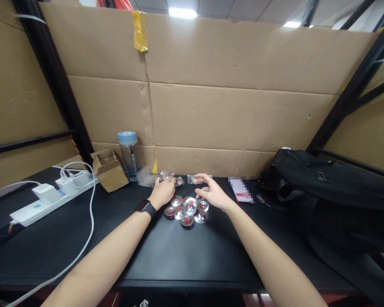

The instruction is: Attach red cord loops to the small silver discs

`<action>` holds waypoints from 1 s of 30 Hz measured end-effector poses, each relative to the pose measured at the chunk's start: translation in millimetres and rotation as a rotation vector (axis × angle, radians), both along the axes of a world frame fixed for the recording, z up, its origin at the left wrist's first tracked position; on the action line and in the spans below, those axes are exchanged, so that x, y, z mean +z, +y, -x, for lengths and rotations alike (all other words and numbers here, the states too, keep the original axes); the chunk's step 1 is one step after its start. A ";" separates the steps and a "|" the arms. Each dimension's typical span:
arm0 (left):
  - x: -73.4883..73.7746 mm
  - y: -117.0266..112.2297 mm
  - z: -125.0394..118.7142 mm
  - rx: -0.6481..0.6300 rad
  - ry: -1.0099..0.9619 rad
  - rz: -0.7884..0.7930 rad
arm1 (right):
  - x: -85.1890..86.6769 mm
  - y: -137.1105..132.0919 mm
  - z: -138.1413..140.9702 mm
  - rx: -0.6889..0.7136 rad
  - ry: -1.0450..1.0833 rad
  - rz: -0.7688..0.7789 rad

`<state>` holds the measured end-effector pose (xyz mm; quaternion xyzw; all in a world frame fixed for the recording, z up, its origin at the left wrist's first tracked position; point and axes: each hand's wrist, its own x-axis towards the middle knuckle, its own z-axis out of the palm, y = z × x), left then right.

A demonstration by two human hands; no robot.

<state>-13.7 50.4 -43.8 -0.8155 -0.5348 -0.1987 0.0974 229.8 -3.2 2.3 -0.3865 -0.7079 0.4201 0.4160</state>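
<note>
Several small shiny metal discs (190,206) with red pieces at their centres lie clustered and overlapping on the black table, between and in front of my hands. My left hand (164,192), wearing a black watch, is bent over the clear-wrapped metal discs (178,181) behind the cluster; its curled fingers appear to grip one, partly hidden. To the right, my right hand (213,192) hovers with thumb and fingers apart and nothing between them. Just behind its fingertips lies another clear plastic packet (192,179), partly covered by the hand.
A white power strip (28,213) with chargers and a looping cable lies left. Near it are an open cardboard box (110,172) and a blue-lidded bottle (128,155). A phone (241,190) and black bag (336,204) are right. Cardboard (211,115) walls the back.
</note>
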 end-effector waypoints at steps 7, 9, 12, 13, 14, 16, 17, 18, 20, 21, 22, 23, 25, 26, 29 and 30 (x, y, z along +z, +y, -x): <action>10.2 -0.2 0.9 -0.008 -0.063 -0.040 | -0.4 0.3 -1.1 -0.004 -0.015 -0.014; 12.2 -0.9 0.2 -0.003 -0.095 -0.060 | -1.3 0.5 -0.6 -0.013 -0.018 -0.017; 17.1 -4.4 -1.3 -0.011 -0.246 -0.096 | -3.4 0.6 0.7 -0.037 -0.036 -0.047; 19.9 -6.9 -2.0 -0.028 -0.318 -0.113 | -4.0 0.5 1.4 -0.044 -0.050 -0.064; 23.4 -10.2 -2.9 -0.057 -0.391 -0.128 | -4.5 0.3 2.3 -0.052 -0.067 -0.087; 31.8 -19.5 -5.5 -0.138 -0.516 -0.149 | -4.9 -0.6 4.9 -0.081 -0.095 -0.152; 36.1 -25.2 -7.4 -0.184 -0.574 -0.144 | -4.7 -1.2 6.6 -0.102 -0.100 -0.194; 40.2 -31.2 -9.5 -0.220 -0.636 -0.134 | -4.2 -1.9 8.3 -0.126 -0.098 -0.237; 46.5 -42.5 -14.5 -0.274 -0.762 -0.086 | -2.5 -3.5 11.6 -0.163 -0.085 -0.303; 48.4 -47.2 -17.0 -0.292 -0.814 -0.056 | -1.5 -4.2 12.8 -0.174 -0.086 -0.315; 49.5 -50.8 -19.2 -0.305 -0.856 -0.027 | -0.3 -4.8 13.6 -0.183 -0.092 -0.316; 49.9 -53.2 -20.9 -0.315 -0.887 0.001 | 0.9 -5.3 13.8 -0.192 -0.096 -0.310; 48.8 -54.5 -22.6 -0.344 -0.912 0.064 | 3.6 -5.9 12.9 -0.205 -0.096 -0.298; 47.5 -53.7 -22.6 -0.369 -0.909 0.104 | 5.1 -5.9 11.8 -0.214 -0.085 -0.296; 42.0 -47.7 -20.2 -0.461 -0.855 0.234 | 10.3 -5.6 7.2 -0.216 -0.020 -0.275; 40.1 -45.4 -19.3 -0.479 -0.838 0.261 | 12.1 -5.5 5.6 -0.204 0.005 -0.263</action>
